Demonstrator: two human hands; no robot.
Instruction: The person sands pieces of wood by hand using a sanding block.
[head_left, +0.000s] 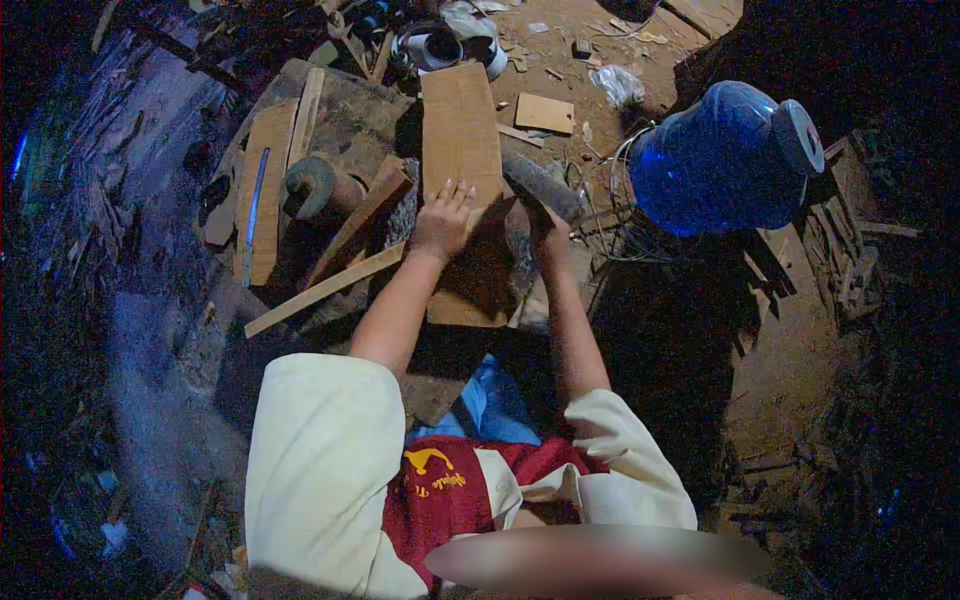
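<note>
A long wooden board (461, 124) lies before me, pointing away from my body. My left hand (444, 223) rests palm down on it, fingers slightly spread on the wood. To the right of the board, my right hand (553, 241) is closed around a dark, flat tool (534, 204); shadow hides its exact kind. Dark shadow covers much of the board's near part, though its near end (466, 309) catches light. A narrow wooden strip (326, 291) slants near my left forearm.
At right stands a tilted blue plastic water jug (720, 161) beside loose wires (626, 187). On the left are a plank (270, 161) bearing a thin metal strip (256, 214), a round-headed object (309, 187) and a wooden bar (360, 225). Beyond lies a small wooden piece (545, 113).
</note>
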